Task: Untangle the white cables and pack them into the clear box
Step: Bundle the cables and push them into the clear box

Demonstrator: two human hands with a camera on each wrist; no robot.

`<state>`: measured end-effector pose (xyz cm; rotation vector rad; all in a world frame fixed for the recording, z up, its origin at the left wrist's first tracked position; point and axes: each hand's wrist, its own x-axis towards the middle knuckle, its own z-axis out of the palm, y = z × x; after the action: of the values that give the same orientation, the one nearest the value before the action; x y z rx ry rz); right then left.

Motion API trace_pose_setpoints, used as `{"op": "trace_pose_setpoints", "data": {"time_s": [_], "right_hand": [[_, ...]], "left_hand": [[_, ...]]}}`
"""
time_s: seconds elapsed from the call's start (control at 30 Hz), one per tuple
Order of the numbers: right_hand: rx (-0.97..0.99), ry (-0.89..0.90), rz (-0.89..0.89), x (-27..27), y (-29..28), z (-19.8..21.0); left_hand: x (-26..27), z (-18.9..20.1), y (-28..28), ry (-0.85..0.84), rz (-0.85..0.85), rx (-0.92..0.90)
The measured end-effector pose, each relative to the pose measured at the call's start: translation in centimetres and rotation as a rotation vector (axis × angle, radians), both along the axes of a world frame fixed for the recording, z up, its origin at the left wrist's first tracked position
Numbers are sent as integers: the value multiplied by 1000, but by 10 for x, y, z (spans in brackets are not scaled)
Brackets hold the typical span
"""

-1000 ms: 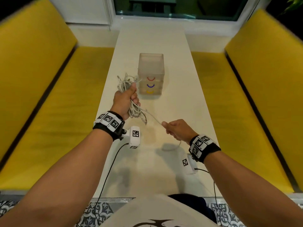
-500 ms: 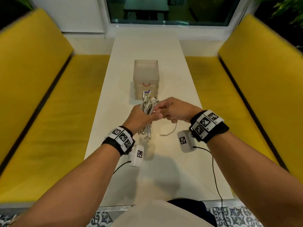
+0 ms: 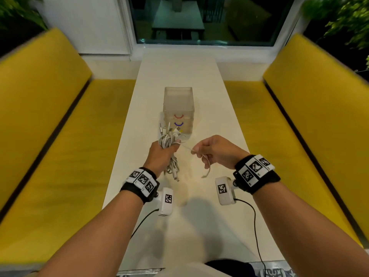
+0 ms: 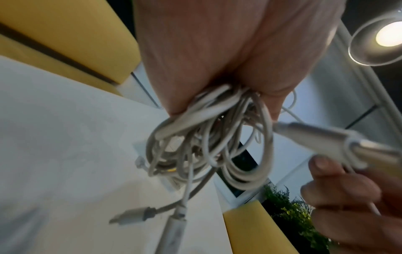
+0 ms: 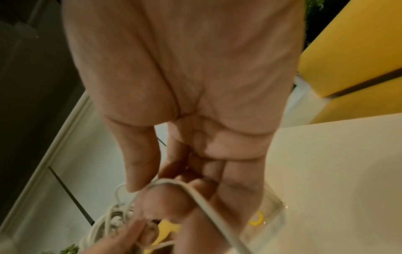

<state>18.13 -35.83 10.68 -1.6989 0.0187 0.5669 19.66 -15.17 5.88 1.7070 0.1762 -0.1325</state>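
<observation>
Left hand point(image 3: 159, 154) clamped on cable bundle point(image 3: 169, 140); right hand point(image 3: 215, 150) pinching one strand point(image 3: 186, 147). Clear box point(image 3: 178, 108) just beyond, mid-surface point(image 3: 179, 66), bare room nearer.

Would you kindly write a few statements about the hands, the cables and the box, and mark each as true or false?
1. The left hand grips the tangled bundle of white cables. True.
2. The right hand lies flat on the table. False: it is raised and pinches a single cable strand that runs to the bundle.
3. The clear box stands on the table beyond both hands. True.
4. The bundle is already packed in the box. False: it is in the left hand, in front of the box.
5. Yellow benches flank the table. True.
</observation>
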Motion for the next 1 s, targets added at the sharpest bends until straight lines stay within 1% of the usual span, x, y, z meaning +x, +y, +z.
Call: {"op": "trace_pose_setpoints", "data": {"time_s": [0.1, 0.23, 0.33, 0.4, 0.43, 0.5, 0.6, 0.67, 0.73, 0.8, 0.87, 0.9, 1.0], "right_hand": [[-35, 23, 72, -3, -5, -6], [-56, 45, 87, -5, -18, -11], [-200, 8, 95, -6, -21, -10], [-266, -42, 58, -5, -16, -8], [-260, -68, 22, -5, -12, -7], [-221, -122, -49, -4, 1, -5], [-65, -157, -140, -3, 22, -4], [28, -166, -209, -3, 33, -5], [85, -158, -275, -3, 40, -7], [138, -146, -325, -4, 46, -9], [161, -152, -376, -6, 53, -11], [145, -170, -409, -8, 57, -12], [72, -221, -494, -9, 66, -20]], "left_hand": [[4, 0, 6, 13, 47, -39], [8, 0, 14, 45, 86, -87], [8, -1, 18, 35, 59, -128], [5, -1, 15, 37, 19, -186], [3, 0, 11, 36, 13, -198], [1, 1, 3, 4, 10, -159], [-5, 5, -11, -42, -32, -83], [-9, 6, -16, -43, -21, -130], [-12, 6, -18, -44, -8, -216], [-15, 7, -21, -61, -30, -294], [-16, 9, -26, -66, -60, -342], [-16, 10, -28, -66, -52, -336], [-14, 9, -37, -64, 14, -243]]}}
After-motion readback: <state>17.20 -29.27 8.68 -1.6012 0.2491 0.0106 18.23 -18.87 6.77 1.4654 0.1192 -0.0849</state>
